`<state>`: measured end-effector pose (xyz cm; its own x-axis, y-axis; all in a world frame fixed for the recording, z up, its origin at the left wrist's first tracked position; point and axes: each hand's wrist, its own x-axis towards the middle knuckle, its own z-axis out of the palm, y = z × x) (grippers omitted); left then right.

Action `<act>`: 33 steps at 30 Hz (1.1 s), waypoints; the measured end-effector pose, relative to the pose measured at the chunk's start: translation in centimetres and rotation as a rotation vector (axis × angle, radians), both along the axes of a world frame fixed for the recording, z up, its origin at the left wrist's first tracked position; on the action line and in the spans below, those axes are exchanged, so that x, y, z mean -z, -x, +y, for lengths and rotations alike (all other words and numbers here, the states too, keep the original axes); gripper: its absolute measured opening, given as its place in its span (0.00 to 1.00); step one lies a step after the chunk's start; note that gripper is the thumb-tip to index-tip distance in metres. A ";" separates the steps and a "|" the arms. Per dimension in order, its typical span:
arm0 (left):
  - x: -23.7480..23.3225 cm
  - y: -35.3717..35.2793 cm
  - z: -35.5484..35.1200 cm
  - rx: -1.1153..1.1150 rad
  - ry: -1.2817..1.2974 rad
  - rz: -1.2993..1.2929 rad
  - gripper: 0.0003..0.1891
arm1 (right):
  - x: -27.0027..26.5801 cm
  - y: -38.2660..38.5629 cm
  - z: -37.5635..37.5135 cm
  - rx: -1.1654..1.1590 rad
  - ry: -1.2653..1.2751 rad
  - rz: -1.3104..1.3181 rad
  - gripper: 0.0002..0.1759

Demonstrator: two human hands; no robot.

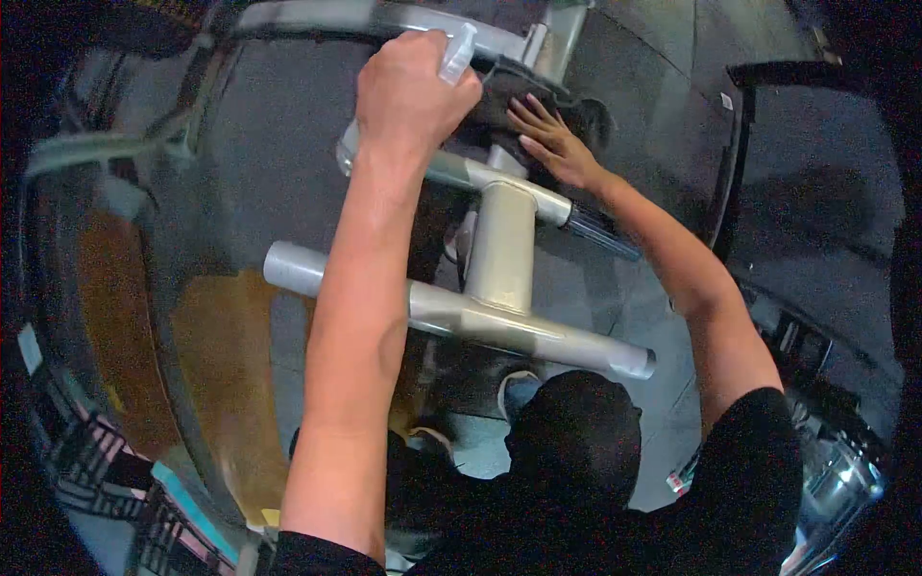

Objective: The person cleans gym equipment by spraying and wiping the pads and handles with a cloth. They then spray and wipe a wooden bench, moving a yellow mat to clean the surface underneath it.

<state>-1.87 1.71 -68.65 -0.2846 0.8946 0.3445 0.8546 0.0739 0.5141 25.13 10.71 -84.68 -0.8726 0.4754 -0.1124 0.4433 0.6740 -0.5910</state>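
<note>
Near the top centre, my left hand (413, 96) is closed in a fist around what looks like a spray bottle (459, 54). Only its whitish head shows past my fingers; the body is hidden. To the right, my right hand (557, 144) has its fingers outstretched over a dark pad (504, 94) on a silver metal frame (506, 250). Whether a cloth lies under that palm cannot be made out. Below my right hand, a black ribbed grip (603, 232) sticks out from the frame's upper crossbar.
A thick round tube (519, 331) crosses in front of my body at the frame's base. Curved metal bars (375, 17) run along the top and left. Brownish panels (226, 374) lie at lower left. A shiny machine part (840, 480) stands at lower right.
</note>
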 end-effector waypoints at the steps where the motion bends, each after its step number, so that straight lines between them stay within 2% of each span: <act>1: 0.4 0.3 0.2 -0.007 -0.043 0.064 0.11 | -0.7 0.3 -0.7 0.037 0.130 -0.024 0.31; 2: 0.9 0.5 0.5 0.008 -0.069 0.010 0.14 | -1.3 0.4 -1.2 -0.001 0.137 -0.019 0.31; 3: 1.5 0.7 0.8 0.008 -0.090 -0.038 0.17 | -1.5 0.1 -1.3 0.014 0.305 0.032 0.30; 4: 1.1 0.4 0.9 -0.017 0.000 -0.048 0.18 | -1.6 0.1 -1.7 0.020 0.485 0.078 0.29; 6: -0.5 0.5 0.4 -0.058 0.074 -0.059 0.14 | -2.3 -0.2 -2.6 0.184 0.638 0.077 0.28; 7: 0.1 0.9 0.3 -0.046 -0.034 -0.157 0.13 | -1.2 -0.6 -2.4 0.184 0.713 0.164 0.29; 8: 1.7 1.6 1.3 0.011 -0.190 0.030 0.13 | -0.7 -0.5 -1.9 0.114 0.613 0.164 0.28; 9: 2.4 1.3 1.4 -0.116 -0.428 0.154 0.11 | -0.2 -0.6 -2.0 0.192 0.763 0.246 0.27; 10: 1.5 1.2 1.3 -0.159 -0.188 0.125 0.19 | 0.4 -0.6 -1.6 0.171 0.657 0.229 0.25; 12: 0.9 1.4 0.4 -0.169 -0.370 0.204 0.16 | -0.3 -0.3 -1.4 0.103 0.598 0.184 0.23; 14: -1.6 1.3 -1.4 -0.101 -0.622 0.310 0.13 | 1.0 0.4 -0.6 0.160 0.393 0.146 0.23; 16: -5.3 1.4 -5.7 -0.026 -0.617 0.283 0.13 | 1.8 0.0 -0.1 0.145 0.400 0.155 0.24; 17: -7.3 1.5 -8.2 0.040 -0.655 0.354 0.13 | 2.2 -0.5 0.1 0.153 0.412 0.145 0.24; 18: -9.2 1.4 -10.7 0.109 -0.692 0.423 0.13 | 2.4 -0.9 1.0 0.089 0.315 0.154 0.26; 20: -13.9 1.9 -17.3 0.063 -0.556 -0.090 0.09 | 3.0 -1.1 5.4 0.252 0.148 -0.112 0.29; 22: -17.5 2.3 -22.2 -0.130 -0.349 -0.127 0.09 | 3.2 -3.1 8.8 0.409 0.182 0.129 0.33; 24: -16.8 5.2 -27.4 0.048 -0.388 -0.335 0.10 | -1.1 -4.8 10.4 0.563 0.152 0.366 0.32; 26: -16.5 6.6 -33.9 0.015 -0.326 -0.311 0.12 | -7.5 -6.2 9.8 0.758 0.478 0.586 0.31; 28: -17.0 5.1 -40.4 -0.345 -0.199 -0.338 0.13 | -14.0 -7.7 7.7 0.589 0.775 0.874 0.31; 30: -17.4 4.8 -45.3 -0.628 -0.088 -0.161 0.13 | -18.0 -8.5 6.9 0.478 0.601 1.009 0.29; 31: -17.3 4.2 -47.4 -0.736 -0.159 -0.273 0.14 | -19.9 -8.5 7.2 0.473 0.603 1.003 0.29; 32: -17.2 3.4 -49.9 -0.844 -0.225 -0.398 0.15 | -22.1 -8.8 7.0 0.226 0.068 0.975 0.27; 33: -17.5 3.4 -52.9 -0.803 -0.060 -0.316 0.19 | -23.6 -8.7 6.7 -0.040 -0.455 0.900 0.26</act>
